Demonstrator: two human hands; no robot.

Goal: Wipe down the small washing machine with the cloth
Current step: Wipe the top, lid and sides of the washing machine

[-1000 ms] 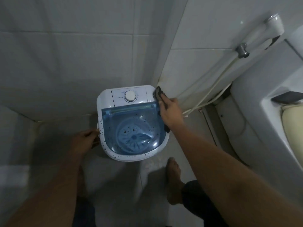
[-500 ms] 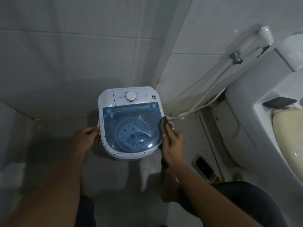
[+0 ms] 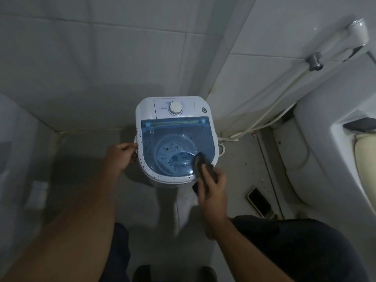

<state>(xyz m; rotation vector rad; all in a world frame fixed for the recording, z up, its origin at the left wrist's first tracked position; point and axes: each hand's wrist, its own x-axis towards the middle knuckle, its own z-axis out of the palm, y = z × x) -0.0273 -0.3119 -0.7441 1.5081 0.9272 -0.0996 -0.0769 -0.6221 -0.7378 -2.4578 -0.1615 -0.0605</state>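
Observation:
A small white washing machine [image 3: 146,106] stands on the floor in the tiled corner, with a clear blue lid [image 3: 168,137], a round white dial [image 3: 175,108] at its back and dark specks on lid and rim. My left hand [image 3: 120,157] grips the machine's left side at a handle. My right hand [image 3: 212,185] presses a dark cloth [image 3: 200,163] onto the lid's front right corner, partly over the rim. One end of the cloth hangs below my hand.
A white toilet [image 3: 325,139] fills the right side, with a spray hose [image 3: 284,88] on the wall beside it. A phone [image 3: 259,202] lies on the floor right of the machine. A white cord [image 3: 222,148] lies by the machine's right side. My knees are at the bottom.
My right hand slid the cloth from the machine's back right corner along the right edge to the lid's front right corner. My left hand stayed on the left side.

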